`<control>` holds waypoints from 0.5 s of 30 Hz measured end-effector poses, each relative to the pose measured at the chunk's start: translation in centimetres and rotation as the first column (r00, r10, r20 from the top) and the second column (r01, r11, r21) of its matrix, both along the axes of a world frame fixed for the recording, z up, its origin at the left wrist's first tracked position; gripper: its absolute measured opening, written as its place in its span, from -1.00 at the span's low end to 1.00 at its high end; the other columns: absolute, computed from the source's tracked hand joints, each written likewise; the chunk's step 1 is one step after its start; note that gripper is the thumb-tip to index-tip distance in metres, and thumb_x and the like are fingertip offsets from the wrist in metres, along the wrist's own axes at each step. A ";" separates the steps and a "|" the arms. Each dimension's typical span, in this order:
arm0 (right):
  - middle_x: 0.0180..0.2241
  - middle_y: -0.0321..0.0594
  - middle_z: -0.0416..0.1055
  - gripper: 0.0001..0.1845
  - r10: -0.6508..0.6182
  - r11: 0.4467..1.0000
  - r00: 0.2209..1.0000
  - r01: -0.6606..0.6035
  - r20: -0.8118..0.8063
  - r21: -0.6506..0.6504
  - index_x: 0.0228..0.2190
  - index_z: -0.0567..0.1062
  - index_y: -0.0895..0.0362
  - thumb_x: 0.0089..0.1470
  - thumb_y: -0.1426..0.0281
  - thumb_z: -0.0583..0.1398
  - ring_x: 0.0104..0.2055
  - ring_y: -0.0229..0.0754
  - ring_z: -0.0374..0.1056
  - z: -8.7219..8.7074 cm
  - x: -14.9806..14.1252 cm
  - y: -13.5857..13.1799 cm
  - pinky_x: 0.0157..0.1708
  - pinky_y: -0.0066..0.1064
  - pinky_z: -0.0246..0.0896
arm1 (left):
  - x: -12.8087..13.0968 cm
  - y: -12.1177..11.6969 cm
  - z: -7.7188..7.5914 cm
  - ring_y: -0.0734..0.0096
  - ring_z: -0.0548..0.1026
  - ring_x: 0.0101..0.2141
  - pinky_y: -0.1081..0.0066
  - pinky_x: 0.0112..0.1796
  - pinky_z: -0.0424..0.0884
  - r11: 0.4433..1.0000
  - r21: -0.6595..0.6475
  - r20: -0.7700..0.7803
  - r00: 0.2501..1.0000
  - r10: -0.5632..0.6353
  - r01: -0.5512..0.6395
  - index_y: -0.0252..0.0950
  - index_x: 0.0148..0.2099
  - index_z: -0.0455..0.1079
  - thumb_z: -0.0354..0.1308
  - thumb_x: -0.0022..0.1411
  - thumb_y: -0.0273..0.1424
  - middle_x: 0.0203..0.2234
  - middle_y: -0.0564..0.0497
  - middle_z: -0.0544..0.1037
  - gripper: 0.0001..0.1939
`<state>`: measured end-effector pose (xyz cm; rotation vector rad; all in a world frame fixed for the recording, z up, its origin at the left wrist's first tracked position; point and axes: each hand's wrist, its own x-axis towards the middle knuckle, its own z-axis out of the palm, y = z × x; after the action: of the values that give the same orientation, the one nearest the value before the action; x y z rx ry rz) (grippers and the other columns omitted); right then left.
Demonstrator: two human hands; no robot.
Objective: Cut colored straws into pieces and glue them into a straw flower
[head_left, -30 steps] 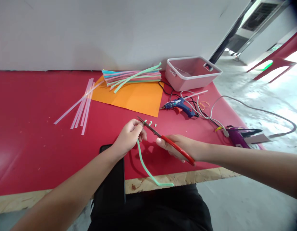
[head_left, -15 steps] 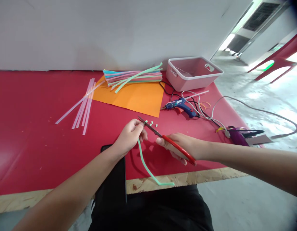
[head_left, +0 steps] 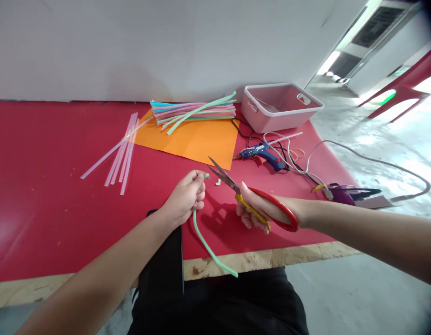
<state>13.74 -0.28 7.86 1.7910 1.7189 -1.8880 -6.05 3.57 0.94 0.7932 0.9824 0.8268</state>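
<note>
My left hand [head_left: 184, 197] is closed round a long mint-green straw [head_left: 205, 243]; its short tip pokes out past my fingers and the rest curves down over the table edge. My right hand [head_left: 264, 210] grips red-handled scissors [head_left: 257, 200], whose blades stand apart just right of the straw tip. A small green cut piece [head_left: 218, 182] lies on the red tabletop [head_left: 55, 209] beneath the blades.
An orange paper sheet [head_left: 194, 137] carries a bundle of coloured straws [head_left: 192, 111]. Clear glue sticks [head_left: 121, 151] lie to the left. A blue glue gun [head_left: 262, 152], tangled cords [head_left: 292, 156], a white tub [head_left: 280, 106] and a purple tool [head_left: 344, 194] sit right. A black phone [head_left: 162, 265] rests under my left forearm.
The scissor blades were shut at the straw tip; now they stand apart and my right hand has pulled back to the right. My left hand pushed the straw up a little.
</note>
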 end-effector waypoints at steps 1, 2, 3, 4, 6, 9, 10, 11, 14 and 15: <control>-0.48 -0.19 0.35 -0.23 -0.023 1.000 1.000 0.023 -0.009 -0.016 -0.40 0.32 0.19 0.17 -0.18 -0.31 -0.58 -0.31 0.17 0.2 0.0 0.0 -0.51 -0.38 0.16 | 0.0 0.0 0.1 0.70 0.04 -0.72 0.63 -0.69 -0.03 1.000 -0.013 0.015 1.000 0.005 -0.005 -0.24 -0.31 0.20 0.07 0.31 -0.31 -0.65 0.24 0.14 -0.83; -0.49 -0.19 0.34 -0.24 -0.044 0.999 0.999 0.044 -0.002 -0.032 -0.41 0.31 0.18 0.18 -0.17 -0.31 -0.58 -0.30 0.16 0.4 -0.1 0.0 -0.50 -0.37 0.16 | 0.0 -0.1 0.1 0.71 0.04 -0.72 0.64 -0.69 -0.06 1.000 -0.023 0.028 1.000 0.009 -0.009 -0.25 -0.31 0.19 0.07 0.31 -0.34 -0.63 0.23 0.14 -0.84; -0.49 -0.19 0.34 -0.25 -0.050 0.998 0.999 0.050 0.012 -0.039 -0.41 0.31 0.18 0.18 -0.17 -0.31 -0.57 -0.30 0.16 0.5 -0.1 0.0 -0.48 -0.35 0.16 | 0.1 -0.1 0.2 0.72 0.06 -0.71 0.64 -0.68 -0.05 0.999 -0.031 0.038 0.999 0.012 -0.011 -0.26 -0.31 0.19 0.06 0.31 -0.38 -0.62 0.22 0.16 -0.86; -0.49 -0.19 0.33 -0.25 -0.040 0.999 0.999 0.041 0.036 -0.028 -0.42 0.31 0.17 0.18 -0.17 -0.30 -0.55 -0.28 0.17 0.6 -0.1 -0.1 -0.45 -0.34 0.16 | 0.1 -0.1 0.2 0.71 0.10 -0.70 0.64 -0.67 0.00 0.999 -0.037 0.044 0.999 0.012 -0.010 -0.26 -0.31 0.19 0.06 0.31 -0.43 -0.61 0.21 0.19 -0.88; -0.52 -0.23 0.30 -0.28 0.009 0.999 0.996 -0.012 0.092 0.033 -0.47 0.31 0.15 0.18 -0.18 -0.24 -0.52 -0.26 0.18 0.4 0.0 -0.2 -0.40 -0.32 0.14 | 0.2 -0.1 0.3 0.67 0.23 -0.66 0.61 -0.62 0.15 0.999 -0.045 0.044 0.999 0.000 0.002 -0.26 -0.30 0.19 0.04 0.31 -0.48 -0.60 0.17 0.28 -0.90; -0.57 -0.31 0.22 -0.34 0.064 0.989 0.990 -0.080 0.123 0.126 -0.54 0.28 0.12 0.17 -0.16 -0.15 -0.50 -0.26 0.15 -0.1 0.1 -0.5 -0.39 -0.34 0.11 | 0.2 -0.1 0.5 0.53 0.44 -0.58 0.52 -0.55 0.31 0.998 -0.051 0.009 1.000 -0.024 0.025 -0.28 -0.28 0.21 0.03 0.31 -0.45 -0.52 0.05 0.46 -0.92; -0.57 -0.33 0.20 -0.35 0.068 0.986 0.991 -0.085 0.119 0.145 -0.55 0.27 0.12 0.17 -0.16 -0.13 -0.51 -0.26 0.14 -0.3 0.1 -0.6 -0.40 -0.35 0.10 | 0.2 -0.2 0.5 0.49 0.47 -0.56 0.51 -0.56 0.32 0.998 -0.046 -0.017 0.999 -0.038 0.037 -0.28 -0.27 0.22 0.04 0.32 -0.44 -0.48 0.01 0.50 -0.93; -0.58 -0.33 0.20 -0.36 0.068 0.984 0.992 -0.085 0.110 0.156 -0.56 0.27 0.11 0.17 -0.15 -0.13 -0.51 -0.27 0.13 -0.5 0.1 -0.6 -0.41 -0.36 0.10 | 0.2 -0.2 0.6 0.48 0.49 -0.56 0.51 -0.57 0.31 0.998 -0.038 -0.047 0.998 -0.049 0.047 -0.28 -0.26 0.22 0.03 0.32 -0.42 -0.45 -0.02 0.53 -0.93; -0.58 -0.34 0.19 -0.37 0.063 0.984 0.992 -0.080 0.107 0.158 -0.57 0.26 0.11 0.18 -0.14 -0.13 -0.52 -0.27 0.13 -0.9 0.1 -0.6 -0.42 -0.36 0.11 | 0.3 -0.4 0.9 0.50 0.47 -0.60 0.52 -0.58 0.27 0.999 -0.007 -0.129 0.990 -0.055 0.054 -0.27 -0.27 0.18 -0.01 0.34 -0.42 -0.46 -0.03 0.57 -0.92; -0.57 -0.33 0.20 -0.37 0.059 0.986 0.991 -0.076 0.118 0.151 -0.57 0.26 0.11 0.17 -0.15 -0.13 -0.52 -0.27 0.13 -0.9 0.1 -0.6 -0.42 -0.36 0.11 | 0.4 -0.4 1.0 0.51 0.45 -0.62 0.52 -0.58 0.26 0.999 0.005 -0.143 0.989 -0.044 0.045 -0.27 -0.27 0.17 -0.02 0.34 -0.43 -0.48 -0.03 0.58 -0.91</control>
<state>13.83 -0.85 6.94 1.8251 1.9072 -1.6343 -5.69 3.14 1.92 0.8879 1.0849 0.7436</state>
